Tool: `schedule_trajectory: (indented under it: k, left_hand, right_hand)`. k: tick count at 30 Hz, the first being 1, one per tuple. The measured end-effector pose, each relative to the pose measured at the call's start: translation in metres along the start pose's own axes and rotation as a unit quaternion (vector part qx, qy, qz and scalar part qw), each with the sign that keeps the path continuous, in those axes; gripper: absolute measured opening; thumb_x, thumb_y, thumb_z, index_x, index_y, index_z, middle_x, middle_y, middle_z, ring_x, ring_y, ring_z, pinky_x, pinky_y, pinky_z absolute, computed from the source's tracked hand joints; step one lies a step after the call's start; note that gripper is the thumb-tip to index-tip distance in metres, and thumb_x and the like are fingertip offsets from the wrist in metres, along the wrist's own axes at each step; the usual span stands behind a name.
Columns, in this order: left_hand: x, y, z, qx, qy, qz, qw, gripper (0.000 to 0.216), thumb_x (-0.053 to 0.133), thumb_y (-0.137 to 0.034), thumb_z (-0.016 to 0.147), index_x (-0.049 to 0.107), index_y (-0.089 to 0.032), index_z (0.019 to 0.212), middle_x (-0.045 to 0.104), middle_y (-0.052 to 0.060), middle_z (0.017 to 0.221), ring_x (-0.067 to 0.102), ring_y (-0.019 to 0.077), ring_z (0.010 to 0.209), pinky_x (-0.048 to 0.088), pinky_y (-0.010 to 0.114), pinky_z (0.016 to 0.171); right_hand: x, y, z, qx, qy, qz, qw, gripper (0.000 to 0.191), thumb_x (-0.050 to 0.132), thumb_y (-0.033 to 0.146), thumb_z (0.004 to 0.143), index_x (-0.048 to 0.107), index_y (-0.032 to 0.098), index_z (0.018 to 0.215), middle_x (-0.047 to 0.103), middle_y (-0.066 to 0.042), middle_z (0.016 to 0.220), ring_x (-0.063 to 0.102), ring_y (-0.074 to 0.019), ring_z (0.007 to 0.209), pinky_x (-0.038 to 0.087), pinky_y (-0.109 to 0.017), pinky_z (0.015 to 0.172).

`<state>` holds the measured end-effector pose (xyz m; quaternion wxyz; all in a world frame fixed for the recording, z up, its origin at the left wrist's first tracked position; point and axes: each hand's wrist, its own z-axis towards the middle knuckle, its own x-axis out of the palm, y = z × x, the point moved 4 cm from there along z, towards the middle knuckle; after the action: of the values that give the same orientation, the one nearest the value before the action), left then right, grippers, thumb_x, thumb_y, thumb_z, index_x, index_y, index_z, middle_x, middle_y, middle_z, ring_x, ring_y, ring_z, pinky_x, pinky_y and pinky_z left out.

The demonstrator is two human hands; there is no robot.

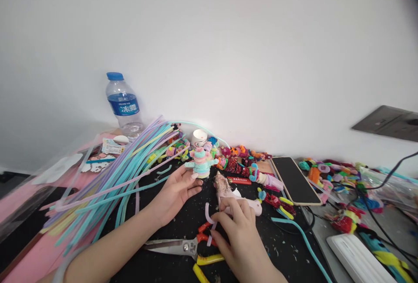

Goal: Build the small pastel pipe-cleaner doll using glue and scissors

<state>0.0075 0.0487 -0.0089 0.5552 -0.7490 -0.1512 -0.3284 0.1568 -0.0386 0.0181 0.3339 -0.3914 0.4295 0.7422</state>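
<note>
A small pastel pipe-cleaner figure, striped pink, teal and pale yellow, stands upright in the fingertips of my left hand. My right hand pinches a short, curled lilac piece of pipe cleaner between thumb and forefinger. Just beyond its knuckles lies a pale pink hot glue gun, its nozzle end coated in brown grime; my fingers cover part of its body. Below the lilac piece, open scissors with red and yellow handles rest on the black mat.
To the left lies a thick bundle of pastel pipe cleaners, with a water bottle behind. Finished colourful figures line the wall. A red lighter, a phone, cables and a white power strip are rightward.
</note>
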Motion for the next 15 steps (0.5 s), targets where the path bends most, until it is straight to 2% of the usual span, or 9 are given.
schedule_trajectory:
  k: [5, 10, 15]
  left_hand:
    - [0.006, -0.001, -0.004, -0.006, 0.009, 0.035, 0.999, 0.03, 0.067, -0.017, 0.076, 0.06, -0.023, 0.105, 0.064, 0.002, 0.102, 0.064, 0.0126, 0.079, 0.053, 0.025, 0.071]
    - [0.008, 0.001, -0.007, -0.015, 0.023, 0.049, 0.998, 0.041, 0.067, -0.018, 0.076, 0.055, -0.027, 0.114, 0.061, 0.004, 0.114, 0.067, 0.0186, 0.088, 0.054, 0.03, 0.075]
    - [0.009, 0.004, -0.008, -0.026, 0.037, 0.057, 0.997, 0.043, 0.067, -0.019, 0.077, 0.052, -0.027, 0.116, 0.057, 0.006, 0.122, 0.066, 0.0226, 0.096, 0.054, 0.032, 0.077]
  right_hand:
    - [-0.01, -0.003, 0.003, -0.021, -0.065, 0.085, 0.994, 0.016, 0.052, 0.005, 0.08, 0.058, 0.02, 0.078, 0.058, -0.006, 0.089, 0.052, -0.0206, 0.082, 0.045, -0.034, 0.072]
    - [-0.019, -0.009, 0.001, -0.011, -0.091, 0.171, 0.981, 0.014, 0.05, 0.007, 0.083, 0.056, 0.02, 0.081, 0.06, -0.002, 0.073, 0.056, -0.0146, 0.068, 0.046, -0.023, 0.062]
    - [-0.022, -0.014, 0.001, 0.012, -0.093, 0.221, 0.971, 0.014, 0.052, 0.009, 0.084, 0.061, 0.019, 0.083, 0.065, -0.002, 0.076, 0.061, -0.0138, 0.069, 0.047, -0.021, 0.064]
